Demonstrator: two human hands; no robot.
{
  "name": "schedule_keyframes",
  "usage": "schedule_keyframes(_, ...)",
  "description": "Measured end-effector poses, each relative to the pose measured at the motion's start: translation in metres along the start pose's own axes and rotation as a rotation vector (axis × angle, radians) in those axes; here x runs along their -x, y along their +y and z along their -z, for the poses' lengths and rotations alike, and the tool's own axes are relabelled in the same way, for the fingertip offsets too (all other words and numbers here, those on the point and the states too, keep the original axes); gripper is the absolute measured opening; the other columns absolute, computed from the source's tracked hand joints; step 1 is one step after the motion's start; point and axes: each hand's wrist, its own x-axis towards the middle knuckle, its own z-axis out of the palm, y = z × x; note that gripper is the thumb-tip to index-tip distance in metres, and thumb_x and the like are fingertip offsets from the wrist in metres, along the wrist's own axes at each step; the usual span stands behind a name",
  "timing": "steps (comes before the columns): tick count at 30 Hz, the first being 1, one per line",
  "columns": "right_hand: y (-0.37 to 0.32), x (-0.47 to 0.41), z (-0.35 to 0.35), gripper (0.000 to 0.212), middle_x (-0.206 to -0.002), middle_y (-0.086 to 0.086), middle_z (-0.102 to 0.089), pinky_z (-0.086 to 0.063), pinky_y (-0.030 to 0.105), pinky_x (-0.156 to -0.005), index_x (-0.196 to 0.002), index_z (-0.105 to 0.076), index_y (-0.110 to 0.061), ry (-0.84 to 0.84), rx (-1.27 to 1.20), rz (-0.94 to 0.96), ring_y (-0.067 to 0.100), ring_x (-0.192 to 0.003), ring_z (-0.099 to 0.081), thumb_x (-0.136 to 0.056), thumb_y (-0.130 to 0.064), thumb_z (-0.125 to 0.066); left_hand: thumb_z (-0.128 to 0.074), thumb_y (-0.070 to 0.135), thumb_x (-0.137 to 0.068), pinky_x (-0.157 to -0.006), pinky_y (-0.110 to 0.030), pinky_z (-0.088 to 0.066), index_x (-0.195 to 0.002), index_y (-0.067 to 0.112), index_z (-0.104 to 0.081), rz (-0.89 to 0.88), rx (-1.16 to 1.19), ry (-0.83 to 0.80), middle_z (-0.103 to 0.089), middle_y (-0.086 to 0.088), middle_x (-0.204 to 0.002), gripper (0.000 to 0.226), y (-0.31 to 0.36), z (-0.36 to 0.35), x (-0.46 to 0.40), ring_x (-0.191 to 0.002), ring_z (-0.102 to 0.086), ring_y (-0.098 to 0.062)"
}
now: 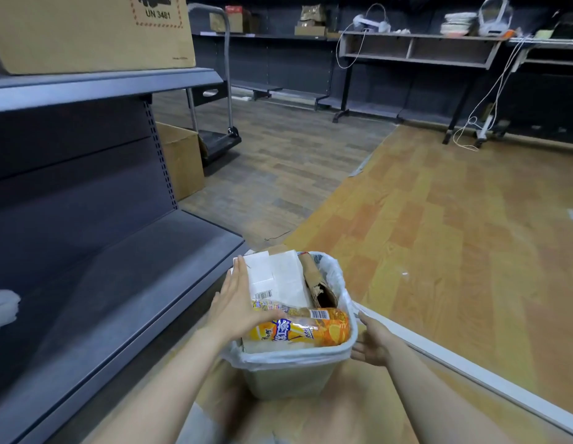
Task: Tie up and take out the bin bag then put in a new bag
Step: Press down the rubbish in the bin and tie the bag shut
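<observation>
Grey plastic bin (288,378) stands on the wood-pattern floor (439,235), lined with a translucent white bin bag (335,277) folded over its rim. Left hand (237,306) lies flat with straight fingers at the bin's left edge; right hand (371,341), fingers relaxed, touches the right rim. Inside, an orange drink bottle (311,326), white packaging (275,277) and torn cardboard (320,283). Beyond, grey shelving (102,84) carries a cardboard box (89,30).

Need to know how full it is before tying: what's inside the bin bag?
The bin bag holds an orange drinks bottle lying on top, white packaging with a barcode and torn brown cardboard, reaching the rim. Anything below them is covered.
</observation>
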Motion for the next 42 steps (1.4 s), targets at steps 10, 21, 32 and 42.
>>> schedule_keyframes(10,-0.013,0.005,-0.012,0.024,-0.098,0.017,-0.063,-0.056,0.032,-0.065,-0.104,-0.063,-0.005,0.223,-0.097,0.365,0.024,-0.073,-0.067,-0.083,0.007,-0.061,-0.033,0.098,-0.029,-0.118,-0.050,-0.016,-0.146,0.050,-0.007,-0.022,-0.054,-0.023,0.026,0.003,-0.156,0.129,-0.003,-0.001,0.004,-0.148,0.012,-0.020)
schedule_keyframes(21,-0.035,0.063,-0.043,0.036,-0.117,0.007,-0.068,-0.047,0.032,-0.091,-0.123,-0.062,-0.007,0.534,0.144,0.833,0.024,-0.108,-0.063,-0.088,-0.003,-0.058,-0.058,0.076,-0.067,-0.116,-0.052,-0.019,-0.130,0.054,-0.046,-0.029,-0.136,-0.054,0.015,0.001,-0.159,0.068,0.000,-0.002,0.009,-0.148,0.004,-0.025)
schedule_keyframes(32,-0.036,0.086,-0.070,0.030,-0.105,0.016,-0.071,-0.046,0.033,-0.079,-0.120,-0.064,-0.005,0.709,0.609,0.960,0.034,-0.102,-0.062,-0.094,-0.009,-0.050,-0.060,0.070,-0.072,-0.118,-0.045,-0.018,-0.137,0.051,-0.039,-0.014,-0.079,-0.095,0.016,0.003,-0.159,0.071,-0.002,0.002,0.014,-0.148,0.001,-0.027)
schedule_keyframes(42,-0.028,0.108,-0.031,0.008,-0.065,0.007,-0.065,-0.052,0.026,-0.050,-0.081,-0.056,-0.007,0.582,1.033,0.412,0.023,-0.054,-0.064,-0.084,-0.014,-0.054,-0.036,0.063,-0.081,-0.101,-0.052,-0.040,-0.108,0.024,-0.068,-0.704,-0.582,0.312,-0.062,-0.009,-0.126,0.057,0.035,-0.030,0.039,-0.115,-0.060,-0.026)
